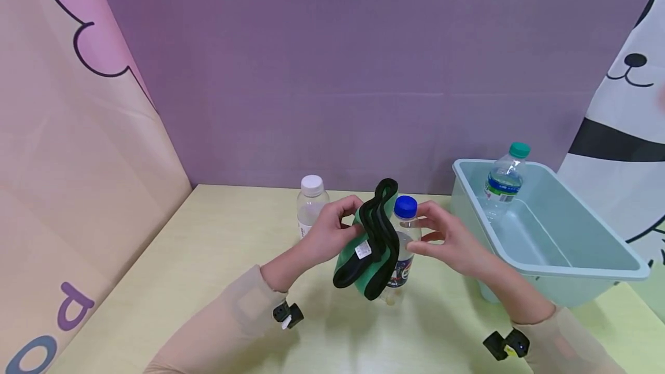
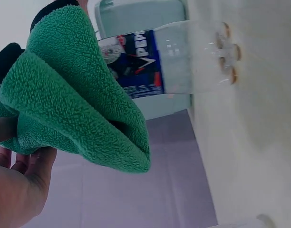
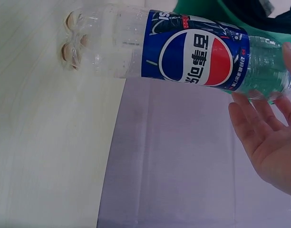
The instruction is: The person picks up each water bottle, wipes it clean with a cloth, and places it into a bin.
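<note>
My left hand [image 1: 332,231] grips a folded green towel [image 2: 83,95] with black edging and a small white tag, held up over the table. Right beside the towel stands a clear plastic Pepsi bottle [image 3: 193,52], upright, with a blue cap [image 1: 406,206] and a blue label. My right hand [image 1: 452,241] holds this bottle near its shoulder, thumb on one side and fingers on the other. In the head view the towel hides part of the bottle's side. The bottle's base [image 2: 227,52] is close to the tabletop.
A clear bottle with a white cap [image 1: 312,186] stands behind my left hand. On the right is a light blue plastic bin [image 1: 576,273]; a bottle with a green cap [image 1: 503,183] leans inside it. A purple cloth [image 1: 322,74] hangs behind the pale table [image 1: 234,229].
</note>
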A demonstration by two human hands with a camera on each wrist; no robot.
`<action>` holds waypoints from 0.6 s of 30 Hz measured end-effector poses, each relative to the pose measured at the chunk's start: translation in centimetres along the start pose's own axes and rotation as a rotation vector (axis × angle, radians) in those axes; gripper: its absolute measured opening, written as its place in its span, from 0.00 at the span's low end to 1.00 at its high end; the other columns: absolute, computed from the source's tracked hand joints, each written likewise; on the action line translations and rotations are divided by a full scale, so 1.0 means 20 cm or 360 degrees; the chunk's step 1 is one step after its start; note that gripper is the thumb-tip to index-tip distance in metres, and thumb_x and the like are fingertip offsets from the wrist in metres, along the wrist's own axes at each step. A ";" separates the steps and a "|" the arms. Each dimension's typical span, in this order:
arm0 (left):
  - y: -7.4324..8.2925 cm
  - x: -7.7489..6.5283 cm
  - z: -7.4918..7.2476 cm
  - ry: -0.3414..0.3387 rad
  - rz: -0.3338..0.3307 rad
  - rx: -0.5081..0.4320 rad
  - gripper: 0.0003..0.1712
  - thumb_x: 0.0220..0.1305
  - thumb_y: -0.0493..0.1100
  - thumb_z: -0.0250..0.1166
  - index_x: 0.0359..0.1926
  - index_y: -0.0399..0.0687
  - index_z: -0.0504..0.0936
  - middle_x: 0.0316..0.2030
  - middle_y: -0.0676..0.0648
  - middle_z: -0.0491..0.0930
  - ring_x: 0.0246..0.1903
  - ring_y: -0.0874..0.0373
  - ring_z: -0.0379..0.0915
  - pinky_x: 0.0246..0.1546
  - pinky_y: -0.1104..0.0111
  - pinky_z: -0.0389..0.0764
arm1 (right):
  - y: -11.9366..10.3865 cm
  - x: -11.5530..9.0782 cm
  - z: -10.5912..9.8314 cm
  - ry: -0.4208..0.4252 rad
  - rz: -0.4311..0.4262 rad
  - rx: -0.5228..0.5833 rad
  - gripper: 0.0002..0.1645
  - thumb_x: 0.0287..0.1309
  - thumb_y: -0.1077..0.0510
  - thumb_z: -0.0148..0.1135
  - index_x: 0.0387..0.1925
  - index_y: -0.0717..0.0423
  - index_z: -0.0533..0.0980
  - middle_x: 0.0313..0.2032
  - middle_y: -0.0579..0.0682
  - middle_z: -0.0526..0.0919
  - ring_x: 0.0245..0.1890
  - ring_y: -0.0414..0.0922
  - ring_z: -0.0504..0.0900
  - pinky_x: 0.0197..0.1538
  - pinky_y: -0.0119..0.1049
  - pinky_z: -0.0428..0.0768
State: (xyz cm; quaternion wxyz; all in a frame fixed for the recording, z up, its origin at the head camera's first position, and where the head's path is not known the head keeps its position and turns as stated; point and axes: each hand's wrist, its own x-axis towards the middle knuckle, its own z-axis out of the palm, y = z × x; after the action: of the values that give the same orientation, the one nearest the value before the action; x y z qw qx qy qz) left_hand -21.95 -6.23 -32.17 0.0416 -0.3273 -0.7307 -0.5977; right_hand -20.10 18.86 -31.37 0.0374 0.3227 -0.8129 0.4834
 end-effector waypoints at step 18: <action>-0.04 -0.19 -0.11 0.0071 -0.0206 0.0147 0.06 0.61 0.26 0.60 0.36 0.39 0.76 0.36 0.44 0.77 0.41 0.49 0.70 0.41 0.62 0.80 | 0.00 0.00 -0.02 -0.0074 0.0053 -0.0007 0.28 0.55 0.65 0.68 0.56 0.64 0.68 0.52 0.60 0.77 0.51 0.57 0.79 0.50 0.50 0.77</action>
State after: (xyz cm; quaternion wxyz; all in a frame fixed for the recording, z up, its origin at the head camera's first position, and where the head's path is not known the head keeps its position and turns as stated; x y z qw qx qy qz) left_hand -20.14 -9.86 -33.88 0.0342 -0.2636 -0.7760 -0.5719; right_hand -20.21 19.16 -31.06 0.0112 0.3202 -0.8197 0.4747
